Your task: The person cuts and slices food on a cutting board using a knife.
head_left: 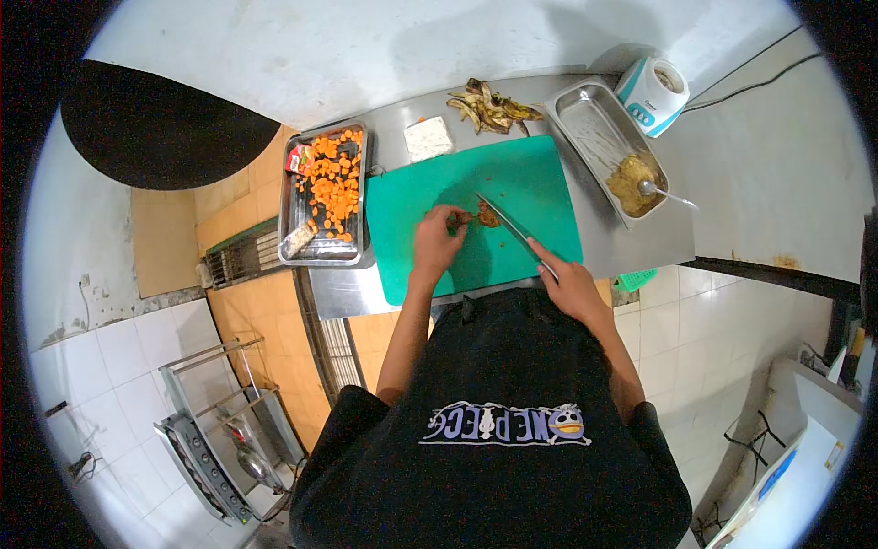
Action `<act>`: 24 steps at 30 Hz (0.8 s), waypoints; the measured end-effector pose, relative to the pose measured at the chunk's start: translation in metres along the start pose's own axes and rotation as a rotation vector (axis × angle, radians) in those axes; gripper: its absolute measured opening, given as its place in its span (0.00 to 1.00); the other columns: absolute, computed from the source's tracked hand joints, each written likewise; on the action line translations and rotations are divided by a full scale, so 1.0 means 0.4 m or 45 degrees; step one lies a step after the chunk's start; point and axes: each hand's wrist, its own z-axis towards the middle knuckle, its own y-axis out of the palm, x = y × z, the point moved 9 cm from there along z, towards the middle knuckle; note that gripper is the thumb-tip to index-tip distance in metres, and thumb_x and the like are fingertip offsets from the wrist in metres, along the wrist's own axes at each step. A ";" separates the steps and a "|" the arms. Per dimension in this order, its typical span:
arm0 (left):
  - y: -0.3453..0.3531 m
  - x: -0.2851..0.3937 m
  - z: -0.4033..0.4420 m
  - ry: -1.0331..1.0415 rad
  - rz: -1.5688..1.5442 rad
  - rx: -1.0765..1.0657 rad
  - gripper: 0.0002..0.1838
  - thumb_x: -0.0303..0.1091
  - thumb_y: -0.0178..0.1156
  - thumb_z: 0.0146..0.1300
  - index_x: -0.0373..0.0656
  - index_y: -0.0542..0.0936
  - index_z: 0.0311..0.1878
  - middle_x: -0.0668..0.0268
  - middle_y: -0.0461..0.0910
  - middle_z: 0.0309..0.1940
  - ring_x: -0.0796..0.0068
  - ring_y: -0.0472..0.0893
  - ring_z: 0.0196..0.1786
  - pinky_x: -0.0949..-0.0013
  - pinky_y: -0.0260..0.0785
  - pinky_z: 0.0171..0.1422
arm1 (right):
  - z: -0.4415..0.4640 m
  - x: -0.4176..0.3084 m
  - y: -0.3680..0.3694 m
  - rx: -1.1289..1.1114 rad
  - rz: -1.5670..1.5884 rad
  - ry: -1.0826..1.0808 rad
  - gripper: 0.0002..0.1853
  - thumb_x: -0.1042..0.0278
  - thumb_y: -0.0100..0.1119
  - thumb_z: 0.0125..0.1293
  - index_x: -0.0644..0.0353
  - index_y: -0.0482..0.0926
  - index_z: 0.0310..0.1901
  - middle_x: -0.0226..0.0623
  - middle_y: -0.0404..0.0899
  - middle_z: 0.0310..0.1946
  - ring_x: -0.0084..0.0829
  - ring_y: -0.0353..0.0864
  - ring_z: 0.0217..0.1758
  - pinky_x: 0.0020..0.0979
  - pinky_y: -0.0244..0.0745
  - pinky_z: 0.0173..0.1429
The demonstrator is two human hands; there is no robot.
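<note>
A knife [515, 231] is gripped by its handle in my right hand [572, 285], its blade slanting up and left over the green cutting board [540, 174]. Just left of the blade lies a small reddish-brown piece of food [488, 216], whose kind I cannot make out. My left hand [439, 240] is closed in a pinch beside it, and a small dark brown bit shows at its fingertips. A few brown crumbs are scattered on the board near the knife.
Sliced carrots fill part of a metal tray [286, 220] on the left. Behind the board are a white block [428, 138] and dark peels [492, 108]. On the right stand a metal pan [585, 119] with yellowish mash and a spoon [672, 195], and a white-and-teal appliance [651, 96].
</note>
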 end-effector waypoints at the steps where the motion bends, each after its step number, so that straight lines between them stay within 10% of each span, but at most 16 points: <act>1: 0.011 -0.005 0.002 0.034 0.058 0.009 0.15 0.23 0.71 0.56 0.43 0.84 0.47 0.58 0.87 0.44 0.55 0.86 0.48 0.54 0.79 0.54 | -0.001 -0.001 0.000 -0.009 0.005 0.006 0.30 0.56 0.50 0.81 0.25 0.62 0.81 0.61 0.86 0.40 0.66 0.85 0.42 0.62 0.80 0.52; 24: 0.047 0.009 -0.005 0.069 0.344 -0.075 0.13 0.32 0.74 0.57 0.46 0.88 0.47 0.60 0.87 0.40 0.52 0.85 0.46 0.50 0.75 0.53 | -0.003 -0.012 0.002 -0.094 0.030 0.053 0.30 0.58 0.50 0.80 0.26 0.62 0.81 0.61 0.85 0.38 0.66 0.85 0.42 0.63 0.80 0.52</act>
